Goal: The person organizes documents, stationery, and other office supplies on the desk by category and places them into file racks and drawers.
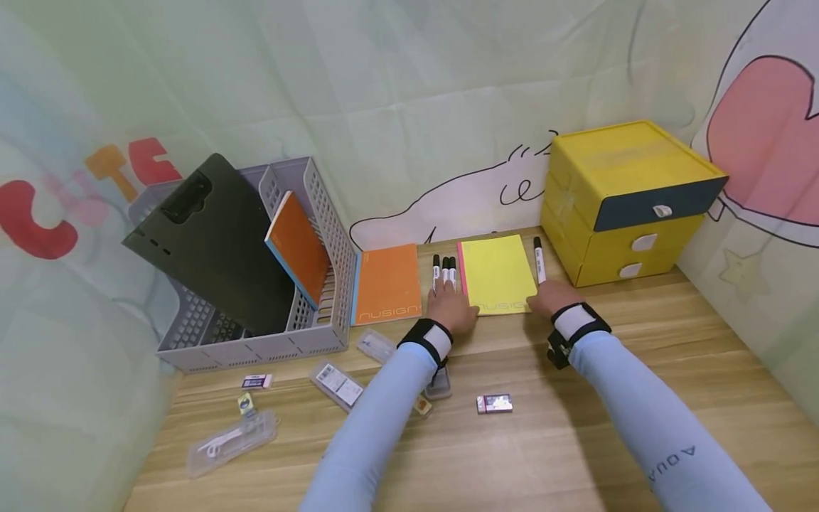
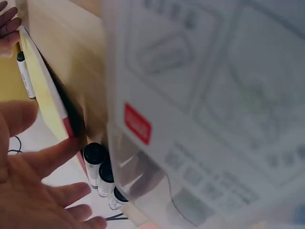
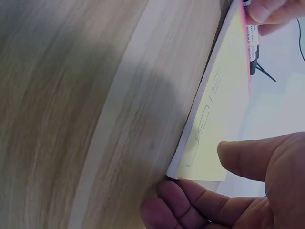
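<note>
A yellow notebook (image 1: 498, 274) with a pink spine lies on the wooden table between both hands. My left hand (image 1: 451, 311) is at its lower left corner, fingers spread; in the left wrist view a fingertip is right at the spine. Several black-capped white markers (image 2: 99, 164) stand side by side just past those fingers. My right hand (image 1: 554, 299) is at the notebook's lower right corner. In the right wrist view its thumb extends over the yellow cover (image 3: 209, 129), while the other fingers bend loosely by the corner. Another marker (image 1: 539, 259) lies beyond the right hand.
An orange notebook (image 1: 387, 284) lies left of the markers, beside a grey rack (image 1: 256, 354) holding a black clipboard (image 1: 224, 249). Yellow drawers (image 1: 576, 220) stand at the right. Nearer lie an eraser (image 1: 495, 404), a labelled clear case (image 1: 337, 384) and a clear pencil case (image 1: 230, 444).
</note>
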Demonstrator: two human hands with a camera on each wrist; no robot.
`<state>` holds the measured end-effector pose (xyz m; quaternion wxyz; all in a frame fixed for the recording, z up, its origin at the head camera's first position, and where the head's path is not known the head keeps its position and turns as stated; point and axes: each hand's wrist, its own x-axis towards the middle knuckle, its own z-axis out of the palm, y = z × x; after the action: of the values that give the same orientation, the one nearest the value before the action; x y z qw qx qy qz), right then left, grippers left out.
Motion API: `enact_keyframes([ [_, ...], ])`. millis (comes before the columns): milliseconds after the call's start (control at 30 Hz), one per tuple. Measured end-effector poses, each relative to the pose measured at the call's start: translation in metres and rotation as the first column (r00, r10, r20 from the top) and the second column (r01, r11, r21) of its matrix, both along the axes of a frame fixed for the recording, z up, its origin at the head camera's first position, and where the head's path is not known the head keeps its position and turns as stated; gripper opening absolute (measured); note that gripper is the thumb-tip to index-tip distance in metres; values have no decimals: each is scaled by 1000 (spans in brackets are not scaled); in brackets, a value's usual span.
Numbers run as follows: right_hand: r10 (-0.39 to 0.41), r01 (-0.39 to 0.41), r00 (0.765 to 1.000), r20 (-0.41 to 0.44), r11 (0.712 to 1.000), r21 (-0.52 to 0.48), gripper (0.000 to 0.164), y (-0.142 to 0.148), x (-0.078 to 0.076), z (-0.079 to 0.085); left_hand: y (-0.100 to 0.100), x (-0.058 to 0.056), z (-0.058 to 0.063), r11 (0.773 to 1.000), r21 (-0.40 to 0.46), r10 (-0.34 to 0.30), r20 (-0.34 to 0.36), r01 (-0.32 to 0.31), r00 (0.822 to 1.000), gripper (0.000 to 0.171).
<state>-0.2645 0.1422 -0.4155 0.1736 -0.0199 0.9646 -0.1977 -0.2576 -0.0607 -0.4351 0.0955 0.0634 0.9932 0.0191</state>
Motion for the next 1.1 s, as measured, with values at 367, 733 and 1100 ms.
enact_keyframes([
  [367, -23, 23, 1000, 18, 999, 29, 24, 6, 0, -3, -1, -4, 11, 921, 378, 117, -43, -92, 992, 31],
  [733, -51, 52, 998, 40, 999, -17, 27, 3, 0, -9, -8, -4, 28, 292, 854, 91, 423, -430, 902, 33],
  [1100, -180, 151, 981, -68, 939, -309, 45, 2, 3, -6, -31, 8, 33, 272, 909, -38, 338, -315, 941, 40],
])
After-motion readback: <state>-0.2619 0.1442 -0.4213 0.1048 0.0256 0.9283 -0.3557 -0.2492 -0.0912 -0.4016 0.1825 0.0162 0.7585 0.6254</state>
